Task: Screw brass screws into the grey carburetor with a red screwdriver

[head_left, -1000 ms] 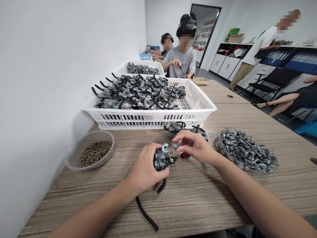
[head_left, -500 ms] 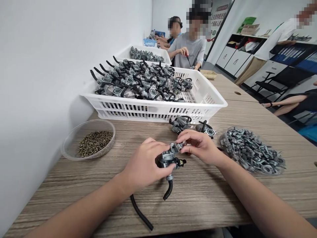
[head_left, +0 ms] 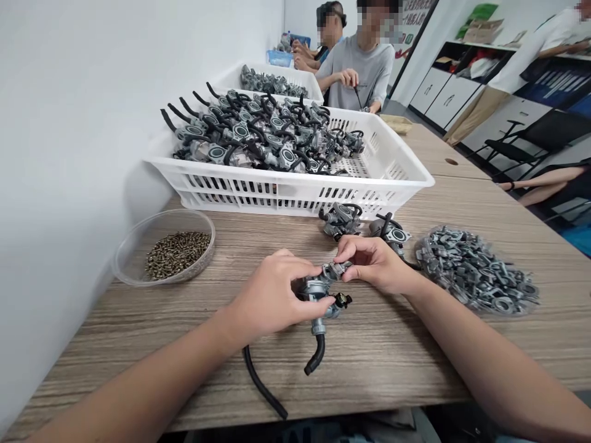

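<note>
Left hand [head_left: 270, 298]: grips the carburetor [head_left: 323, 295] just above the bench [head_left: 369, 363].
Right hand [head_left: 376, 264]: pinches a small metal part [head_left: 336, 269] onto the carburetor's top.
Hose [head_left: 263, 384]: trails on the bench.

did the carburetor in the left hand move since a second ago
Yes. The carburetor has tipped over, its hose stub now hanging toward the table, gripped by the left hand.

Bright even indoor light, soft shadows, sharp centre, wide-angle edge distortion
</note>
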`<state>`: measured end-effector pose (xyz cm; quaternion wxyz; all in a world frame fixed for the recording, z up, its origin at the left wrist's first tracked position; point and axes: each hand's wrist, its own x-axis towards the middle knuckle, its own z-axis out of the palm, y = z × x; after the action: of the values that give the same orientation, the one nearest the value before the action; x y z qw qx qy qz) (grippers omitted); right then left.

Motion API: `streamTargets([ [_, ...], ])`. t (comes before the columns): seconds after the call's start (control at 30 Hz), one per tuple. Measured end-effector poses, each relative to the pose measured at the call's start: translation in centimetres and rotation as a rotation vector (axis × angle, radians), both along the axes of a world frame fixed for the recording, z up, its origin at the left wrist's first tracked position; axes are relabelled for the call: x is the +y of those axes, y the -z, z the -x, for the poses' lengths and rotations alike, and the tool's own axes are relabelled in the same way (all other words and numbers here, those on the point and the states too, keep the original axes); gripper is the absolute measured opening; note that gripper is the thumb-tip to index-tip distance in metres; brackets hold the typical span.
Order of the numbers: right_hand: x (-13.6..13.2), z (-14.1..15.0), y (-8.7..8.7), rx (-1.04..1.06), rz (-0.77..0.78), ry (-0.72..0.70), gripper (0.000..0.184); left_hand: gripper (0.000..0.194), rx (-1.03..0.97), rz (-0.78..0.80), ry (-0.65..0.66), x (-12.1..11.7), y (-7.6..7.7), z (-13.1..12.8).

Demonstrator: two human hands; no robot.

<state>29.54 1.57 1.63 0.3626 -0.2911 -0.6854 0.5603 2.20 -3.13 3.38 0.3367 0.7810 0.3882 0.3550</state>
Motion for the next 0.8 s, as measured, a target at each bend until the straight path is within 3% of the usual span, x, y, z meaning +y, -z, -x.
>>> streamTargets([
  [0.4, 0.7, -0.12, 0.15, 0.018, 0.082, -0.052, 0.03, 0.028, 0.014, -0.068, 0.002, -0.09, 0.05, -0.26],
  [0.8, 0.34, 0.05, 0.39, 0.056, 0.007, 0.0, 0.021, 0.032, 0.025, -0.12, -0.018, 0.04, 0.52, -0.04],
])
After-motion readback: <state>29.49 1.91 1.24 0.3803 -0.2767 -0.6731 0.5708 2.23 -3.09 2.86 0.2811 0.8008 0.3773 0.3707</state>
